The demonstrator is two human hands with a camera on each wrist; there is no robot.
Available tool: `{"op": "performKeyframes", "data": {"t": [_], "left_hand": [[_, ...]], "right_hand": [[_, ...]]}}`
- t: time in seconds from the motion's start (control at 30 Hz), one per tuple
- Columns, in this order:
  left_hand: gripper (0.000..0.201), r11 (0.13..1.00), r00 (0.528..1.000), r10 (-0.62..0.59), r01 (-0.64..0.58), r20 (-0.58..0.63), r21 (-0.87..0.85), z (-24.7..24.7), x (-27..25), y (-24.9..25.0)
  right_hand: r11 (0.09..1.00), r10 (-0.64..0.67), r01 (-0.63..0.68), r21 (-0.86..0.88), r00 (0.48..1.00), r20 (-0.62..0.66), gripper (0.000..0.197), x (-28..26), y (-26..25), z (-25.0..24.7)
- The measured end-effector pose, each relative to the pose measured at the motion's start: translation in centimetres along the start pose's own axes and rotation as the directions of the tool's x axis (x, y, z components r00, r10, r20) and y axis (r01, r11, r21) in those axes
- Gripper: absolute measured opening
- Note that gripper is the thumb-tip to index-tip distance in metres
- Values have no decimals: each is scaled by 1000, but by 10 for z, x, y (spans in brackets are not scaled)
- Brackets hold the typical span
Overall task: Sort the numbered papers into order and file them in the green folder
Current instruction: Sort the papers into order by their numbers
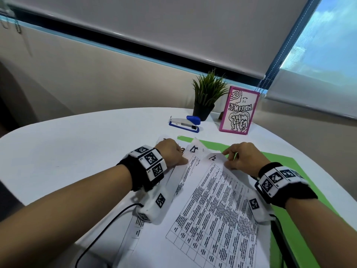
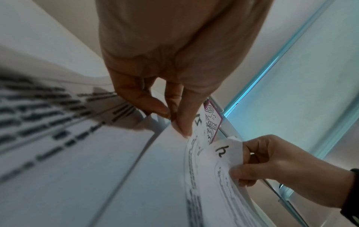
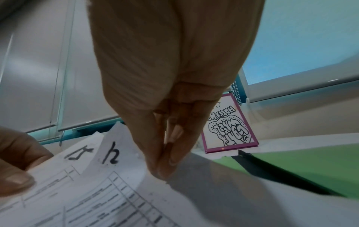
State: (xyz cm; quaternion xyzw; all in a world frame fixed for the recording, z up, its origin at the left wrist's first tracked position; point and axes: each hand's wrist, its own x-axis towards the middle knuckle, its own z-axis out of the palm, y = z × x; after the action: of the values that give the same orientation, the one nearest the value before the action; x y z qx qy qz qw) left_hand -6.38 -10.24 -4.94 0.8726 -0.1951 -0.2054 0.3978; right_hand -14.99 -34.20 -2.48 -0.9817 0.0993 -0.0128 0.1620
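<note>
Right fingertips (image 3: 165, 167) are pinched on the far edge of the top white printed sheet hand-marked "4" (image 1: 212, 190), its corner curled up. The right hand (image 1: 241, 157) sits at 1 o'clock of the paper stack.

The left hand (image 1: 170, 153), at 11 o'clock of the stack, has thumb and fingertips (image 2: 182, 127) pinched on the corner of the next sheet down, the one marked "5" (image 1: 193, 149), which is lifted slightly.

Both sheets belong to a loose fanned stack of white tabular printouts (image 1: 154, 238) lying on the round white table (image 1: 67, 161), partly overlapping the flat green paper folder (image 1: 289, 165) that extends out from under them toward 3 o'clock.

At 12 o'clock, well apart from the stack: a blue-and-white stapler (image 1: 185, 122), a small green potted plant in a black pot (image 1: 206, 97) and an upright pink-framed doodle card (image 1: 239, 111).
</note>
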Motion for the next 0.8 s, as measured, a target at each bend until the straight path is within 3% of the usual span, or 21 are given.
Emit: {"op": "performKeyframes", "data": {"t": [0.17, 0.2, 0.33, 0.57, 0.8], "left_hand": [[25, 999, 1000, 21, -21, -2, -37, 3, 0, 3], [24, 999, 999, 34, -34, -2, -26, 3, -1, 4], [23, 997, 999, 49, -49, -2, -58, 6, -3, 4], [40, 923, 992, -46, 89, 121, -375, -2, -6, -3], [19, 952, 989, -60, 99, 138, -291, 0, -4, -1]], "right_hand": [[988, -75, 72, 133, 997, 18, 12, -5, -4, -1], [984, -87, 85, 158, 996, 10, 19, -4, -6, 0], [977, -60, 56, 205, 998, 12, 22, 1, -11, 7], [980, -45, 53, 192, 998, -44, 27, -1, -5, 8], [983, -39, 55, 177, 995, -97, 23, -5, 6, 7]]}}
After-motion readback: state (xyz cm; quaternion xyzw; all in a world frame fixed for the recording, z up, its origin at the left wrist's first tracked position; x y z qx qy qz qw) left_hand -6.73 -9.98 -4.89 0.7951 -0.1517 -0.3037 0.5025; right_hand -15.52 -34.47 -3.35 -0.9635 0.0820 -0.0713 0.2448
